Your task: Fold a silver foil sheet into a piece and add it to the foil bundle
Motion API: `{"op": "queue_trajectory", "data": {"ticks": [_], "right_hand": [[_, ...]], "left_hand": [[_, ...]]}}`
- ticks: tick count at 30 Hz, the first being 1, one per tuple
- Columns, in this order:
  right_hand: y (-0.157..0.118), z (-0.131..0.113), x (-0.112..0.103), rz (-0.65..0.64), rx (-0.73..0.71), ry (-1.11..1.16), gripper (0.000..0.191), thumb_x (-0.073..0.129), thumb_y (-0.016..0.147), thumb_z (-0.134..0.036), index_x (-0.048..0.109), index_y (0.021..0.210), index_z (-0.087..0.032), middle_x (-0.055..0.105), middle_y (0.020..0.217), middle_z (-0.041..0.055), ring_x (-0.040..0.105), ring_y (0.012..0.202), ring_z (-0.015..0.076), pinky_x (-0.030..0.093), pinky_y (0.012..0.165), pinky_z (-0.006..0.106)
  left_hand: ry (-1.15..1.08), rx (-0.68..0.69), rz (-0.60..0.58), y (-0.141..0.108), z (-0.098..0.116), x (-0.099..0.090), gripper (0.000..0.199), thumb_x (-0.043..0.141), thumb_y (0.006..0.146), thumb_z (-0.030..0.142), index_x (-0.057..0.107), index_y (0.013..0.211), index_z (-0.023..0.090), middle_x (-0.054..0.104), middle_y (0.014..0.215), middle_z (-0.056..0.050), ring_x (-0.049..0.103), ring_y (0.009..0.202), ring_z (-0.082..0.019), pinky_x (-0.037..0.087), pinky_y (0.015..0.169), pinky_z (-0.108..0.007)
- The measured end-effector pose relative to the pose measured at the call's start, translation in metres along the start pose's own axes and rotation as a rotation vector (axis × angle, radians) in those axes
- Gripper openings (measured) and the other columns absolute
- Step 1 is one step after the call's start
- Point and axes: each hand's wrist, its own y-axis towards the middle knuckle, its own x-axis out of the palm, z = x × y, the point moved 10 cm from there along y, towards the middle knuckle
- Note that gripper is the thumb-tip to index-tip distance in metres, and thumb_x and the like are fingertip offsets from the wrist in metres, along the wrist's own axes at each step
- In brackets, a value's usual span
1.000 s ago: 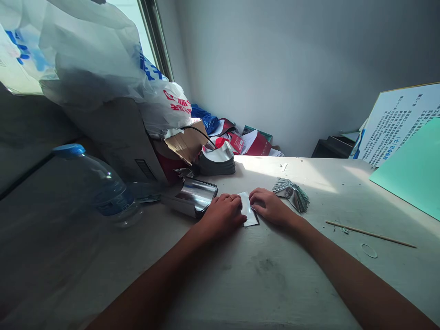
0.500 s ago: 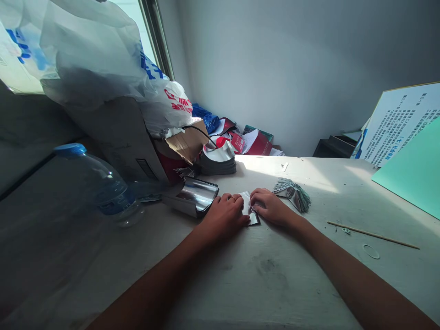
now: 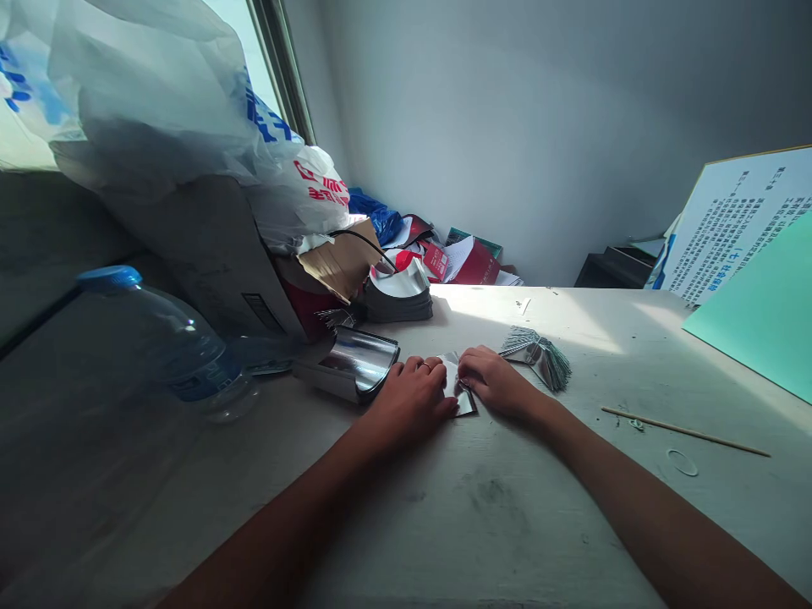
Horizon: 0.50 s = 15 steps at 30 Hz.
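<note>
Sheet [image 3: 466, 405], 1: left hand [image 3: 415, 392] bent over left part, grip unclear; right hand [image 3: 490, 377] seemingly pinching right part; best held flat, edges even.

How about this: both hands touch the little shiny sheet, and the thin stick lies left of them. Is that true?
Only the side is wrong: the head view shows the thin stick lying right of both hands. The left hand and right hand do touch the little shiny sheet.
</note>
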Motion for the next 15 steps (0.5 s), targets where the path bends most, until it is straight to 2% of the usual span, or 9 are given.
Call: {"op": "queue_trajectory", "data": {"ticks": [4, 8, 15], "right_hand": [[0.0012, 0.0007, -0.001, 0.024, 0.005, -0.03, 0.017, 0.054, 0.09, -0.003, 0.06, 0.085, -0.018, 0.062, 0.087, 0.0048, 0.054, 0.085, 0.0195, 0.044, 0.079, 0.032], [0.0023, 0.0036, -0.0013, 0.051, 0.039, -0.041, 0.015, 0.055, 0.091, -0.005, 0.061, 0.094, -0.019, 0.065, 0.093, 0.0058, 0.056, 0.088, 0.0206, 0.045, 0.082, 0.033], [0.0044, 0.0073, 0.0012, 0.057, 0.075, -0.07, 0.015, 0.056, 0.089, -0.006, 0.062, 0.091, -0.019, 0.066, 0.093, 0.0064, 0.057, 0.091, 0.0214, 0.046, 0.085, 0.035]], "left_hand": [[-0.011, 0.01, 0.005, -0.0007, -0.0001, 0.0007, 0.025, 0.054, 0.093, 0.047, 0.056, 0.098, 0.022, 0.06, 0.128, -0.007, 0.052, 0.121, -0.032, 0.043, 0.099, -0.049], [-0.034, 0.006, -0.002, -0.0013, 0.0002, -0.0002, 0.025, 0.053, 0.094, 0.046, 0.057, 0.1, 0.023, 0.058, 0.134, -0.008, 0.051, 0.123, -0.032, 0.042, 0.1, -0.049], [-0.051, 0.005, -0.002, -0.0021, -0.0001, -0.0002, 0.024, 0.052, 0.094, 0.044, 0.056, 0.105, 0.023, 0.057, 0.135, -0.008, 0.049, 0.125, -0.032, 0.04, 0.102, -0.049]]}}
